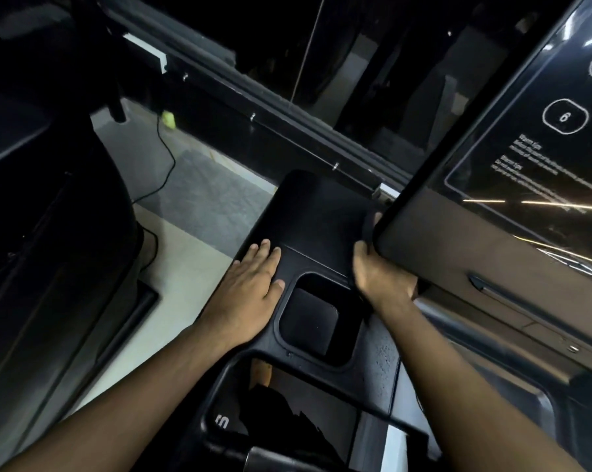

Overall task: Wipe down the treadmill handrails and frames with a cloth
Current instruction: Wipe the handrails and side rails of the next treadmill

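I look down on a black treadmill. My left hand (253, 284) lies flat, fingers straight, on the matte black side tray (321, 212), just left of a square cup recess (311, 321). My right hand (379, 274) is curled at the lower left corner of the glossy console panel (492, 216). It grips what looks like a dark cloth (368, 229), pressed against that corner. Most of the cloth is hard to tell from the black plastic. Part of a black handrail loop (216, 403) shows below the tray.
Another dark machine (49, 216) stands close on the left. Between the two is pale floor (185, 267) with a grey mat (206, 199) and a thin black cable (165, 158). A dark window frame (253, 107) runs diagonally behind the tray.
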A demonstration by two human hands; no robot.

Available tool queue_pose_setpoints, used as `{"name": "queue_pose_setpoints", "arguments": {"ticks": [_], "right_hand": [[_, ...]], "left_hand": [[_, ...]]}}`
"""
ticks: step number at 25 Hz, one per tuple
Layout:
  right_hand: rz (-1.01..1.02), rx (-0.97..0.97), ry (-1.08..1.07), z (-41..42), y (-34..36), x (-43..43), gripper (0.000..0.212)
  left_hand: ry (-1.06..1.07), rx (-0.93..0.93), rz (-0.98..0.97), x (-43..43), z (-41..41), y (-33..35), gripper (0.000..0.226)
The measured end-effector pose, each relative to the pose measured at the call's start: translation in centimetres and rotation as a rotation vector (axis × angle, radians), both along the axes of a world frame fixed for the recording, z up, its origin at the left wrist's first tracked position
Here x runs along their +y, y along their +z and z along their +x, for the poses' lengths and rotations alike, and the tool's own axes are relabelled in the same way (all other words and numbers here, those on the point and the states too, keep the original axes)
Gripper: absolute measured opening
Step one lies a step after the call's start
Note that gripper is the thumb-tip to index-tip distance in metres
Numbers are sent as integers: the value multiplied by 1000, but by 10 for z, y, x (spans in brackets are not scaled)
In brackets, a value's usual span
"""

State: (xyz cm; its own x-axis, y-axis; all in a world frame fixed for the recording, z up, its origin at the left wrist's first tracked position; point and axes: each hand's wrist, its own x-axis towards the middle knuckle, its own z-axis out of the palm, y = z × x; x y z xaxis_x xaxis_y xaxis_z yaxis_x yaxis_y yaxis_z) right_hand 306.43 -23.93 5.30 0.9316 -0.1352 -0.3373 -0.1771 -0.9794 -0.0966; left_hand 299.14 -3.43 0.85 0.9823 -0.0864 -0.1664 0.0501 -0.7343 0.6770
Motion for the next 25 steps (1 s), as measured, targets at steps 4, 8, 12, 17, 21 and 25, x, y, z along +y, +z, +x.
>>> {"name": "queue_pose_setpoints", "arguments": {"ticks": [4, 8, 12, 17, 21, 25], "right_hand": [[-120, -175, 99, -44, 8, 3, 65], [-166, -57, 67, -87, 8, 7, 73], [-83, -81, 23, -116, 6, 3, 74], [-117, 11, 12, -161, 3, 16, 77], [-33, -49, -98, -148, 15, 5, 76], [-111, -89, 419, -177, 3, 23, 77]], "left_hand": [[-11, -12, 26, -2, -15, 0, 60], [-28, 0, 38, -2, -29, 3, 59], [-32, -9, 34, 2, -50, 5, 59], [-25, -18, 13, 6, -73, 2, 58], [-1, -17, -7, 7, -86, -1, 56], [46, -37, -52, 9, -102, -3, 53]]}}
